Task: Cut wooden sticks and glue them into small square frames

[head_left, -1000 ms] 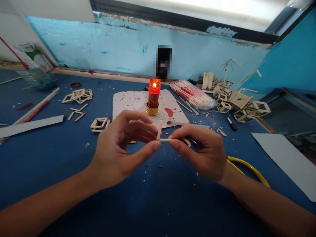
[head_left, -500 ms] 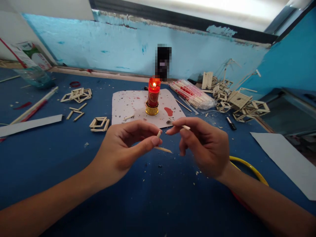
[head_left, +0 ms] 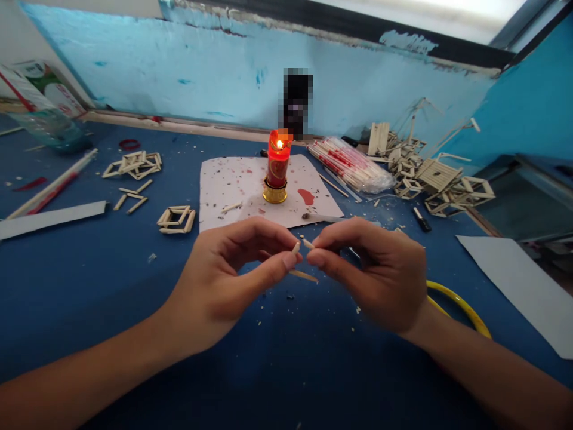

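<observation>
Centrally, above a scuffed blue table (head_left: 215, 382), the person's two hands meet with fingertips close together. The left hand (head_left: 239, 278) pinches a short stick (head_left: 296, 248) between thumb and forefinger, its pale end poking up. The right hand (head_left: 373, 269) grips a second stick (head_left: 308, 244) in the same way, its tip pointing toward the first and just beside it. A third stick (head_left: 305, 276) shows below the left thumb; whether that hand holds it cannot be told.

Dark specks and pale chips litter the table beneath the hands. Beyond them lies a white card (head_left: 215, 191), spotted with dark bits and a red patch, bearing a lit red candle (head_left: 278, 170) on a gold base (head_left: 274, 192). On the left sit a small stick frame (head_left: 176, 220), loose sticks (head_left: 133, 196), a flatter lattice (head_left: 134, 164) and a pale strip (head_left: 58, 218). A bag of sticks (head_left: 351, 164) rests right of the card, with a large stick model (head_left: 441, 173) farther right. Nearer on that side are a black tube (head_left: 421, 220), a sheet of paper (head_left: 514, 286) and a yellow loop (head_left: 468, 307), partly hidden by the right forearm.

Behind the table runs a light blue wall (head_left: 179, 77), its paint chipped along the top under a dark ledge (head_left: 340, 27); a brighter blue wall (head_left: 537, 107) closes the right corner. A carton (head_left: 49, 89) stands at the far left, and a pixelated dark patch (head_left: 298, 98) shows behind the candle.
</observation>
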Motion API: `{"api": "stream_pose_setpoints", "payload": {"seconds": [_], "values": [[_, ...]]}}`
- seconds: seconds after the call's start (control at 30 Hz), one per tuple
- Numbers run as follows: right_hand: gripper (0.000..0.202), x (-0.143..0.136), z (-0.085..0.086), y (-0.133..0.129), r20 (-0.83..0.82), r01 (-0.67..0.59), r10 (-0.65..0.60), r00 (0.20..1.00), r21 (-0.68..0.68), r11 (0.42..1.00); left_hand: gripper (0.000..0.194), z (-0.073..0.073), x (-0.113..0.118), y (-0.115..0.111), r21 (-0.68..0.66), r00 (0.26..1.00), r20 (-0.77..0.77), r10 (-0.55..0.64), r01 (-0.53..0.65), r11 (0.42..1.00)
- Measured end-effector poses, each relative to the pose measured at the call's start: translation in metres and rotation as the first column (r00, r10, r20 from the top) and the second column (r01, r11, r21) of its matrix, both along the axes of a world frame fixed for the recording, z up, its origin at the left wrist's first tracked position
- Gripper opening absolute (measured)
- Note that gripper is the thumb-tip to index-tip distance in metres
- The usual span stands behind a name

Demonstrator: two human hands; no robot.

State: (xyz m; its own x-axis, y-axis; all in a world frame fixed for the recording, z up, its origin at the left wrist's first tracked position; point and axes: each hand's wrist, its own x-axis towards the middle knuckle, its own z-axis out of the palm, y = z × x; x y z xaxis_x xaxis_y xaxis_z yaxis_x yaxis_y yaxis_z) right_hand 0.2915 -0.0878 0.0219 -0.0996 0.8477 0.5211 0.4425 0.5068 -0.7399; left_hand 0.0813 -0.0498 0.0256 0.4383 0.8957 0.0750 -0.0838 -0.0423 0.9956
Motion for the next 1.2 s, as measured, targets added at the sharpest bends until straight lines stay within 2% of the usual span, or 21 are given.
{"api": "stream_pose_setpoints", "payload": {"seconds": [0.17, 0.47, 0.8, 1.0, 1.1, 1.17, 1.2], "values": [[0.011, 0.0, 0.001, 0.003, 0.015, -0.004, 0.004, 1.0, -0.015, 1.0, 0.01, -0.003, -0.001, -0.002, 0.04, 0.999, -0.019, 0.027, -0.027, 0.999], [0.011, 0.0, 0.003, 0.003, 0.045, -0.02, 0.021, 0.999, -0.014, 1.0, 0.017, -0.002, -0.001, -0.001, 0.029, 0.999, -0.026, 0.045, -0.045, 0.999], [0.012, 0.002, 0.003, 0.005, 0.085, -0.045, 0.049, 0.995, -0.048, 0.998, 0.014, -0.001, 0.004, 0.004, -0.128, 0.997, 0.074, 0.015, -0.005, 0.992], [0.009, 0.005, -0.003, 0.012, 0.022, 0.007, -0.004, 1.0, -0.127, 0.992, 0.01, -0.006, 0.003, 0.006, -0.145, 0.995, 0.091, 0.031, -0.018, 0.989], [0.006, 0.009, -0.008, 0.023, 0.206, 0.001, 0.036, 0.978, -0.177, 0.984, 0.009, -0.006, 0.003, 0.007, -0.151, 0.994, 0.104, 0.037, -0.021, 0.988], [0.008, 0.016, -0.005, 0.023, 0.448, 0.018, 0.064, 0.892, -0.177, 0.984, 0.009, -0.006, 0.004, 0.008, -0.173, 0.991, 0.132, 0.032, -0.009, 0.985], [0.014, 0.022, -0.002, 0.019, 0.581, 0.068, 0.042, 0.813, -0.166, 0.984, 0.01, -0.006, 0.004, 0.008, -0.188, 0.989, 0.148, 0.03, -0.002, 0.982]]}}
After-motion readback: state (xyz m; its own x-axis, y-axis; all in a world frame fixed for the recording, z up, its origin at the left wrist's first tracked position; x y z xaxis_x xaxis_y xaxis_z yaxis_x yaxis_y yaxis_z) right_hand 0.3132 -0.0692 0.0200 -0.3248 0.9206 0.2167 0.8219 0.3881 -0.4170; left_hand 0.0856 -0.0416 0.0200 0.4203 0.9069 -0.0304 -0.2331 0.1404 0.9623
